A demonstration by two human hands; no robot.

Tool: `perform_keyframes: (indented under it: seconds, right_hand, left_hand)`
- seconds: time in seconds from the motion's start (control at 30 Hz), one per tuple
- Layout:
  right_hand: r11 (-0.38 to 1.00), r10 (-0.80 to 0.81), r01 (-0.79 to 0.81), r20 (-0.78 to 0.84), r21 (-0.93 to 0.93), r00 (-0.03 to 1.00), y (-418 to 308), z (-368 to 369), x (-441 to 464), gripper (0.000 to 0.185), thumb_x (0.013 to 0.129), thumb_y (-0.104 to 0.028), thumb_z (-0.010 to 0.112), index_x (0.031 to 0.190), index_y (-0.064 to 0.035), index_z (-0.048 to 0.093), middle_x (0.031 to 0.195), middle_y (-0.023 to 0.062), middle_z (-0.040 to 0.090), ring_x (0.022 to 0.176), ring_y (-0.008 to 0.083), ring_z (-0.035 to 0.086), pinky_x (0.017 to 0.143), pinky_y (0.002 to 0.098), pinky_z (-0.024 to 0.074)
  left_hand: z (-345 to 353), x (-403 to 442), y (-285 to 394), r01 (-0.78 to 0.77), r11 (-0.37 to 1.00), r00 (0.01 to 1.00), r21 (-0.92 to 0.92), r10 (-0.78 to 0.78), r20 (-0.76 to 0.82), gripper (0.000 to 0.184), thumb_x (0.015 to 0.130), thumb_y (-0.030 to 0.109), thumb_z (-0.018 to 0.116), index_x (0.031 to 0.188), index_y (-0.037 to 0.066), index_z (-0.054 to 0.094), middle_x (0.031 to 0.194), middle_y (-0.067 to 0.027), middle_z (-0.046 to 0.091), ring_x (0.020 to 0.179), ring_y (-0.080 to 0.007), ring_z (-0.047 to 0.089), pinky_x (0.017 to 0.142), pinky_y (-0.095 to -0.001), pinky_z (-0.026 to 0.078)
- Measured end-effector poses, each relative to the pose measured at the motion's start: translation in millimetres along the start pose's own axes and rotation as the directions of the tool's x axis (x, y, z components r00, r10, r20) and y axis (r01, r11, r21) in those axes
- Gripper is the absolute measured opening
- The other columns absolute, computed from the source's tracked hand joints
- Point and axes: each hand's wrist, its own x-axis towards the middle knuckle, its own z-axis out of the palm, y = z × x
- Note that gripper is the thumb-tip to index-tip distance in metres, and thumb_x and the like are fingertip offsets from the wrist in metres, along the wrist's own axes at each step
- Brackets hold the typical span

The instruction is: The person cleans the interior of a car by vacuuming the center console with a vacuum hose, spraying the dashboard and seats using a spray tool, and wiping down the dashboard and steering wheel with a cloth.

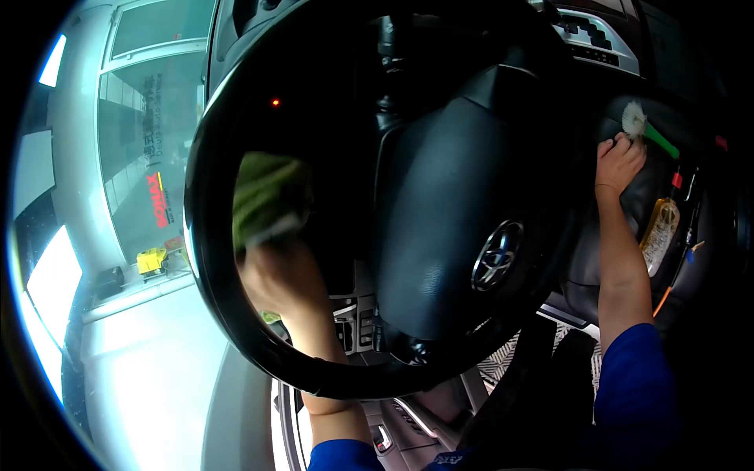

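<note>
My left hand [275, 271] reaches through the opening of the black steering wheel [206, 259] and is closed on a green cloth [271, 188]. Hand and cloth are smeared by motion, in front of the dark instrument area. My right hand [620, 162] rests on the black leather seat [581, 243] with its fingers spread and nothing visible in them. Just beyond those fingertips lies a round brush with pale bristles [634, 118] and a green handle [662, 143].
On the seat lie a yellowish long-bristled brush [660, 235] and several thin tools, one with an orange shaft [667, 294]. A gear shift panel [597, 39] is at the upper right. The door panel [416, 424] is at the bottom. Outside the windshield stands a yellow machine [151, 261].
</note>
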Motion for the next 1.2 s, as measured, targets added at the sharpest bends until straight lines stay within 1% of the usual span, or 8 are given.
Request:
perform_keyframes:
  seconds: [0.13,0.3,0.53,0.73,0.83,0.87,1.03,1.2]
  right_hand:
    - [1.000,0.003,-0.003,0.005,-0.013,1.000,1,4,-2,0.020,0.080,-0.018,0.055,0.097,-0.0078,0.052,0.111,0.0178,0.049,0.110,0.0381,0.048,0.100,0.0509,0.0390]
    - [1.000,0.009,-0.009,0.007,0.005,1.000,1,5,-3,0.020,0.080,-0.019,0.055,0.097,-0.0080,0.053,0.111,0.0185,0.049,0.110,0.0385,0.048,0.100,0.0509,0.0388]
    - [1.000,0.013,-0.013,-0.008,0.021,1.000,1,4,-2,0.021,0.080,-0.019,0.055,0.098,-0.0082,0.053,0.112,0.0185,0.049,0.110,0.0390,0.048,0.100,0.0515,0.0384]
    - [0.999,0.006,-0.006,-0.017,-0.041,1.000,-2,-2,4,0.019,0.081,-0.020,0.057,0.095,-0.0089,0.053,0.109,0.0157,0.050,0.107,0.0350,0.052,0.097,0.0468,0.0443]
    - [0.999,0.021,-0.021,0.012,-0.026,1.000,-1,2,-1,0.020,0.081,-0.020,0.054,0.097,-0.0083,0.052,0.111,0.0176,0.048,0.110,0.0383,0.048,0.101,0.0518,0.0382]
    - [1.000,0.017,-0.016,0.019,-0.017,1.000,-1,3,-2,0.020,0.081,-0.020,0.054,0.097,-0.0083,0.052,0.111,0.0176,0.048,0.110,0.0383,0.048,0.101,0.0518,0.0382]
    - [1.000,-0.007,0.007,-0.010,0.012,1.000,3,6,-1,0.018,0.082,-0.019,0.053,0.097,-0.0089,0.051,0.110,0.0173,0.048,0.109,0.0377,0.049,0.099,0.0523,0.0397]
    - [1.000,0.002,-0.002,0.008,0.010,1.000,2,3,0,0.018,0.083,-0.021,0.052,0.096,-0.0093,0.051,0.110,0.0176,0.048,0.109,0.0383,0.049,0.098,0.0530,0.0402]
  left_hand:
    - [16,49,27,-0.123,0.987,0.983,0.099,0.107,0.152,0.013,0.076,0.014,0.067,0.086,0.006,0.064,0.068,-0.0083,0.065,0.056,-0.0230,0.063,0.048,-0.0343,0.050]
    - [93,35,22,-0.375,0.924,0.883,0.073,0.380,-0.277,0.021,0.076,0.022,0.067,0.088,0.006,0.060,0.086,-0.0119,0.055,0.085,-0.0310,0.054,0.078,-0.0436,0.037]
    - [137,42,44,-0.341,0.931,0.916,-0.129,0.360,0.177,0.019,0.079,0.021,0.064,0.088,0.004,0.063,0.090,-0.0148,0.062,0.087,-0.0287,0.059,0.076,-0.0436,0.043]
    - [109,34,47,0.092,0.553,0.926,-0.828,0.258,0.275,0.032,0.077,0.006,0.058,0.109,0.000,0.063,0.091,-0.0206,0.065,0.084,-0.0323,0.063,0.077,-0.0409,0.049]
    - [98,64,55,0.572,0.615,0.641,-0.543,0.079,0.764,0.034,0.080,0.005,0.054,0.113,0.002,0.062,0.090,-0.0202,0.066,0.083,-0.0298,0.065,0.076,-0.0365,0.051]
    - [103,66,59,0.572,0.422,0.763,-0.704,0.041,0.645,0.031,0.083,0.006,0.052,0.112,-0.002,0.062,0.085,-0.0159,0.066,0.076,-0.0250,0.065,0.071,-0.0338,0.051]
    - [98,34,46,0.842,-0.046,0.536,-0.537,-0.024,0.844,0.029,0.090,0.016,0.054,0.114,0.002,0.062,0.081,-0.0044,0.062,0.064,-0.0080,0.053,0.055,-0.0227,0.042]
    - [99,37,40,0.909,0.135,0.398,-0.394,-0.006,0.917,0.035,0.091,0.028,0.050,0.114,0.005,0.062,0.080,-0.0018,0.063,0.066,-0.0119,0.056,0.061,-0.0281,0.044]
